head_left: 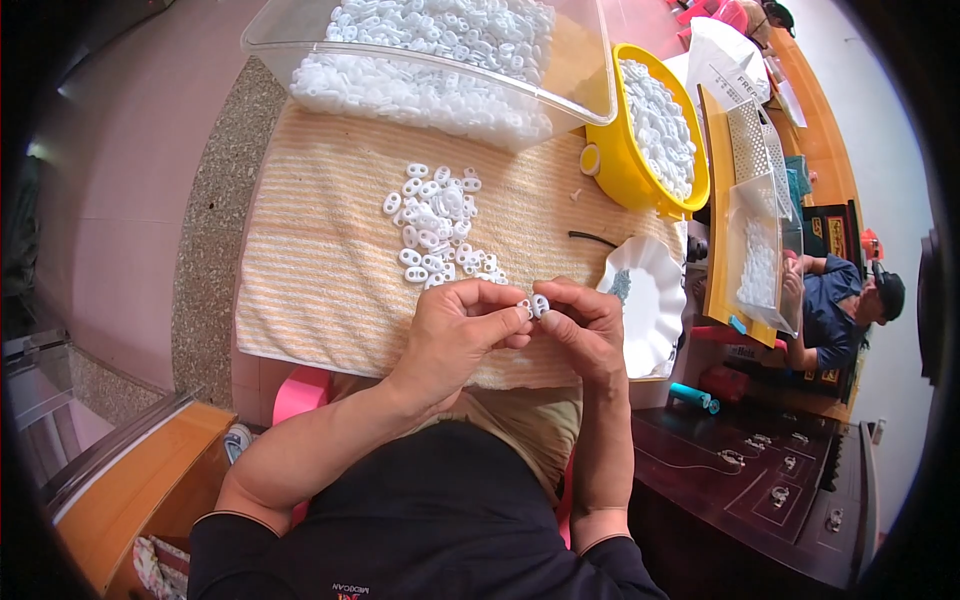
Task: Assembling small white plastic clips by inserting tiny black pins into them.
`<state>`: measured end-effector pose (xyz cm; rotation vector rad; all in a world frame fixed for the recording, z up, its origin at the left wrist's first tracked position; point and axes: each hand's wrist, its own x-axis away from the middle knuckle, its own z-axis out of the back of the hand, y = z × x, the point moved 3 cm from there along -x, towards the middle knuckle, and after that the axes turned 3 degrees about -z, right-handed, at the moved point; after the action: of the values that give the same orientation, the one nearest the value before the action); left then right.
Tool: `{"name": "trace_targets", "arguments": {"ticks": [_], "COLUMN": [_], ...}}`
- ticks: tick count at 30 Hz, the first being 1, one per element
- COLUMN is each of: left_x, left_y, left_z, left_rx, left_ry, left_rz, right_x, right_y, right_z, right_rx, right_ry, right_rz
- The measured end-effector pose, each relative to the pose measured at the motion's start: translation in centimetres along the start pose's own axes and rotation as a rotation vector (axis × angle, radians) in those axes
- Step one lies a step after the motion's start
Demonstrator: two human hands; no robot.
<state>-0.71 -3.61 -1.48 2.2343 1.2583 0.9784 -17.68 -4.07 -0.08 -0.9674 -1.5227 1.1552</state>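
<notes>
Over the near edge of the striped towel (320, 230), my two hands meet with their fingertips almost touching. My right hand (583, 328) pinches a small white oval plastic piece with two holes (540, 305) between thumb and forefinger. Thumb and forefinger of my left hand (460, 328) are closed on a smaller white piece (524, 307), mostly covered by the fingertips; its kind is unclear. Just beyond my left hand lies a loose pile of white two-hole oval pieces (437, 215). Right of my right hand is a white scalloped plate (655, 325) with tiny grey bits (620, 286).
A clear plastic bin (430, 58) of white pieces stands at the far edge. Beside it is a yellow tub (622, 160), also full. A dark curved strip (592, 238) lies near the plate. At right, another person (838, 308) sits by a clear box (765, 255).
</notes>
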Motion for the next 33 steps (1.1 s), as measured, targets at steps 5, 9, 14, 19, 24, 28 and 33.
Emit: {"name": "trace_targets", "arguments": {"ticks": [5,9,14,19,24,28,33], "left_x": [-0.1,-0.1,-0.1,-0.2,0.0,-0.1,-0.1], "left_y": [0.0,-0.2,-0.2,-0.2,-0.1,0.0,0.0], "left_z": [-0.1,0.0,0.0,0.0,-0.1,-0.2,-0.1], "left_rx": [0.007,0.014,0.031,0.038,0.062,0.06,0.064], "left_ry": [-0.018,-0.022,-0.033,-0.03,-0.007,-0.01,-0.008], "left_rz": [0.004,0.014,0.016,0.035,0.047,0.051,0.068], "right_x": [0.0,-0.1,0.0,0.1,0.1,0.1,0.1], "right_y": [0.1,0.3,0.2,0.2,0.9,0.9,1.0], "right_z": [0.0,0.0,0.1,-0.2,0.1,0.1,-0.2], "right_rx": [0.003,0.023,0.039,-0.043,-0.083,-0.149,-0.19], "right_ry": [-0.022,-0.039,-0.054,0.01,-0.015,-0.044,-0.035], "right_rz": [0.013,0.024,0.033,-0.059,-0.05,-0.054,-0.033]}}
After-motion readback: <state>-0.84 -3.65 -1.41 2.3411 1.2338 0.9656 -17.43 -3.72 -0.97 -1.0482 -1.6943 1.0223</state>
